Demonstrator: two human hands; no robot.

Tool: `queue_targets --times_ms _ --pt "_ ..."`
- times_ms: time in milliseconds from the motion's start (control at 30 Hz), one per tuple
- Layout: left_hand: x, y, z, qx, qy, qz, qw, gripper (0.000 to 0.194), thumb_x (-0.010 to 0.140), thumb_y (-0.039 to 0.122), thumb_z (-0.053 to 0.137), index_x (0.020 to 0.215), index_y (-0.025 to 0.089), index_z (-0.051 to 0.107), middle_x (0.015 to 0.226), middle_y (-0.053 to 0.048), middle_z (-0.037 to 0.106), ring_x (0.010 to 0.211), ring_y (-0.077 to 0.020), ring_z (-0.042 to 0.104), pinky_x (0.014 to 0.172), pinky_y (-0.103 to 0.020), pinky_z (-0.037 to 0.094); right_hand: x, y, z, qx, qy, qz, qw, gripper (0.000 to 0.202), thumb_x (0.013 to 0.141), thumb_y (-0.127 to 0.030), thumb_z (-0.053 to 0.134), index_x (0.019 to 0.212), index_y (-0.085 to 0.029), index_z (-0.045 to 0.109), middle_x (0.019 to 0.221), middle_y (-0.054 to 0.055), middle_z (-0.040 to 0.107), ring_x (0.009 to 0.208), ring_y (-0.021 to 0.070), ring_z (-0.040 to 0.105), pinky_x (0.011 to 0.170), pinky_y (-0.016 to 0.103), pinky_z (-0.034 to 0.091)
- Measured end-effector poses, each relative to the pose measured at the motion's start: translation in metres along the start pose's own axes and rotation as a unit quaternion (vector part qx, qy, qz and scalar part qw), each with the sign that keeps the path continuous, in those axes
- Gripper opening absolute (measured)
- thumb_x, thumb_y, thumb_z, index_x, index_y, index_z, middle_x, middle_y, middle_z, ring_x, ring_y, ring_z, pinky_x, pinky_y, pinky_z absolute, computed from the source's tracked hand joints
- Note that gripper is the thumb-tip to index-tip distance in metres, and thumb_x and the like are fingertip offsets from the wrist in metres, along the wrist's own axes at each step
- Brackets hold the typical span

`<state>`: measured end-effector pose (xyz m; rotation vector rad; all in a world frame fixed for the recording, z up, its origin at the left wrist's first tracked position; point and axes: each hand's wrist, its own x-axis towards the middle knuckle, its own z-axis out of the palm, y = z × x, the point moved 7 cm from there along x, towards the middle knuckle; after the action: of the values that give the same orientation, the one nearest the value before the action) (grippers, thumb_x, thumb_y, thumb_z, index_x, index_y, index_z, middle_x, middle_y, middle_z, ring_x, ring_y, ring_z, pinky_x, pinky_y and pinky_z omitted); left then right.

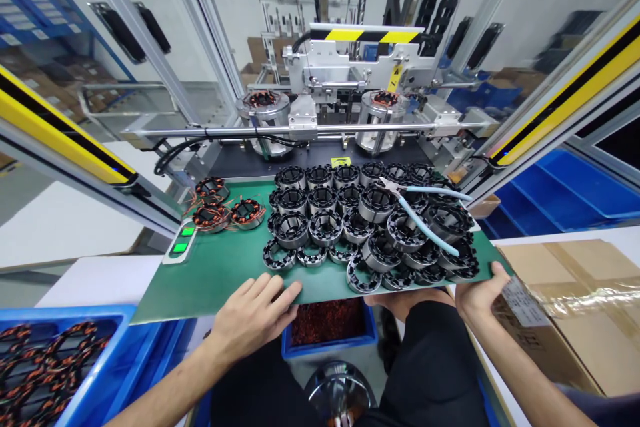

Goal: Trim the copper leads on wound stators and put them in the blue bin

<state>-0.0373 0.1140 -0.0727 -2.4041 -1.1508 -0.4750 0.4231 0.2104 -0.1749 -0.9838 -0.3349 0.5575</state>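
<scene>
Single head-worn view. Station: above the seated person's black-clothed legs (pixel 433 363), facing forward and down. Close range, lower frame: legs, bare left hand (pixel 257 310), bare right hand (pixel 477 293). Middle range, centre: flat green worktop (pixel 225 277), seen obliquely from above. Farther range, upper centre: horizontal yellow-and-black striped bar (pixel 367 35), seen from the front.

My left hand (pixel 257 310) lay loosely on the front edge of the green worktop (pixel 225 280); my right (pixel 477 295) touched its right corner; blue-handled cutters (pixel 419 219) lay atop crowded black-and-silver rings (pixel 379 215); three copper-wound rings (pixel 210 215) sat to their left.
</scene>
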Motion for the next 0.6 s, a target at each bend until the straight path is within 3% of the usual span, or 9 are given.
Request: queue_targets --times_ms 600 --pt "0.0025 -0.0002 -0.0045 -0.004 0.007 -0.003 1.000 0.025 0.097 0.034 0.070 0.118 0.021 0.066 0.089 -0.003 0.064 0.083 -0.0207 0.058 0.076 -0.035 0.040 -0.0045 -0.0032 0.0046 0.009 0.001 0.014 1.000 0.038 0.075 -0.052 0.060 0.099 -0.023 0.068 0.114 0.001 0.075 0.124 0.0257 0.065 0.104 0.042 0.057"
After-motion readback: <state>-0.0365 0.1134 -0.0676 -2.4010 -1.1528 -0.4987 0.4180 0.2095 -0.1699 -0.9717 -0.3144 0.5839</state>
